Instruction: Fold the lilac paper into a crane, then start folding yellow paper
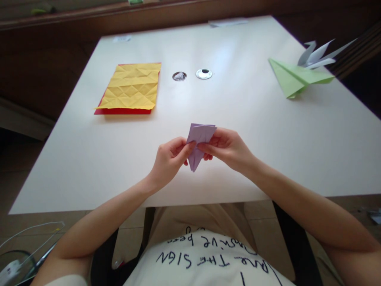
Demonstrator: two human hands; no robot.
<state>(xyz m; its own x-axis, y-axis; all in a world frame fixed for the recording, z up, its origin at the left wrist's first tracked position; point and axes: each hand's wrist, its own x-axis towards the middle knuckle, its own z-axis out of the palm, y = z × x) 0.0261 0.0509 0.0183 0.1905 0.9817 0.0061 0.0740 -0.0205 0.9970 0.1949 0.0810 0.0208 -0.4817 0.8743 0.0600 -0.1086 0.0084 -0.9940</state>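
Note:
A folded piece of purple origami paper (203, 134) is held between both hands near the front of the white table. Its top edge is wide and shows layers; it narrows to a point at the bottom. My left hand (172, 157) pinches its left side, thumb on the face turned to me. From the right, my right hand (228, 149) grips it the same way, thumb pressed on the front near the other thumb. The fingers behind the paper are partly hidden.
Creased yellow paper (132, 85) lies over red paper (125, 111) at the left. A green paper plane (297, 77) and a white paper crane (317, 57) sit at the right. Two round holes, one with a metallic cap (200, 74), are in the white table (89, 167).

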